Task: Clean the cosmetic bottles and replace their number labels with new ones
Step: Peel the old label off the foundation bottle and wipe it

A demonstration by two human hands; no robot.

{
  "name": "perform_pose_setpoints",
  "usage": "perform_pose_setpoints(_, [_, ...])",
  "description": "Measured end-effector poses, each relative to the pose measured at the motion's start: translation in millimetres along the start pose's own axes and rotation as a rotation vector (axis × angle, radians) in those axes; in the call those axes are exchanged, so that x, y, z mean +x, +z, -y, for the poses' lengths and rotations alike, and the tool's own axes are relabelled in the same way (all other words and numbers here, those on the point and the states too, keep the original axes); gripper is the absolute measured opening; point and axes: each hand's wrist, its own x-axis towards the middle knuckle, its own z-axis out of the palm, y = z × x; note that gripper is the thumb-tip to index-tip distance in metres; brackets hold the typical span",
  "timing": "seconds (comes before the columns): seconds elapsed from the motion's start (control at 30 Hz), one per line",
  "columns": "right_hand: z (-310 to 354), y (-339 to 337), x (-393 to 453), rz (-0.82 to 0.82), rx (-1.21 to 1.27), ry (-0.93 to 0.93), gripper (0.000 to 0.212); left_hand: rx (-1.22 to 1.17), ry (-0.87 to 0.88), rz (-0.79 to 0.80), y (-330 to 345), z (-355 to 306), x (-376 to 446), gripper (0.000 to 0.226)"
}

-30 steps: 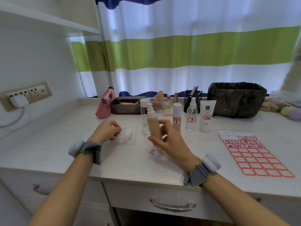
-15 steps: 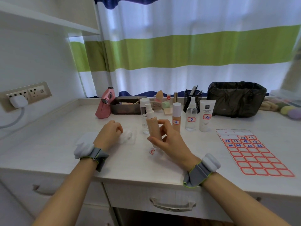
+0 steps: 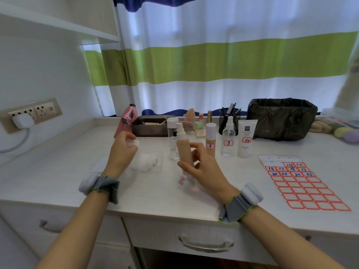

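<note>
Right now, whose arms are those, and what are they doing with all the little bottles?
Those arms belong to a person, not a machine. A camera worn on the person's head looks down at the desk, so you see what they see. The grey bands on the wrists are just strapped on.

The right hand holds a beige bottle with a white pump top, upright above the desk. The left hand pinches a small white cotton pad; more cotton lies in a clear bag below it.

Behind stand a clear bottle, another beige bottle marked 8, a spray bottle and a white tube, each with a number sticker. To the right lies a sticker sheet with red frames. A peeled sticker lies under the held bottle.
</note>
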Motion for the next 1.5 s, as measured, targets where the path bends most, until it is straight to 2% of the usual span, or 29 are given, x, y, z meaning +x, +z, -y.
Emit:
perform_pose_setpoints(0.17, [-0.5,-2.8,2.5,-0.035,0.079,0.053,0.045,-0.758,-0.054,0.362,-4.3,-41.1,-24.9,0.033])
perform_pose_setpoints(0.23, [-1.3,-5.4,3.0,-0.044,0.111,0.068,0.044,-0.902,-0.035,0.492,1.0,-59.3,-36.6,0.034])
perform_pose_setpoints(0.3, [-2.1,-8.7,1.9,-0.045,0.127,0.072,0.042,-0.939,-0.022,0.572,11.4,-74.0,-46.2,0.032])
perform_pose_setpoints(0.4, [-3.4,-14.7,-0.7,-0.049,0.142,0.070,0.039,-0.855,0.047,0.567,33.7,-90.4,-58.1,0.022])
perform_pose_setpoints(0.6, [-11.0,-23.4,-1.5,-0.089,0.262,0.111,0.041,-0.506,0.316,0.296,69.3,-91.3,-64.2,0.011])
perform_pose_setpoints(0.73, [-9.8,-24.6,-4.7,-0.093,0.303,0.095,0.040,-0.382,0.421,0.098,83.8,-80.9,-61.3,0.019])
perform_pose_setpoints(0.93, [-11.8,-23.5,-5.2,-0.062,0.358,0.079,0.047,-0.221,0.547,-0.102,86.7,-73.5,-58.0,0.027])
perform_pose_setpoints(1.07, [-11.5,-24.6,-3.5,-0.076,0.418,0.071,0.051,-0.123,0.726,-0.045,83.3,-71.9,-56.5,0.035])
perform_pose_setpoints(1.23, [-6.5,-28.5,-3.1,-0.117,0.472,0.037,0.044,0.073,0.949,0.046,75.4,-73.5,-59.3,0.038])
perform_pose_setpoints(1.4, [-5.5,-29.5,-3.0,-0.141,0.473,0.030,0.043,0.121,0.990,0.180,66.9,-69.7,-61.1,0.043])
perform_pose_setpoints(1.5, [-6.3,-27.8,-2.5,-0.138,0.435,0.031,0.048,0.117,0.962,0.193,66.4,-69.6,-60.8,0.043])
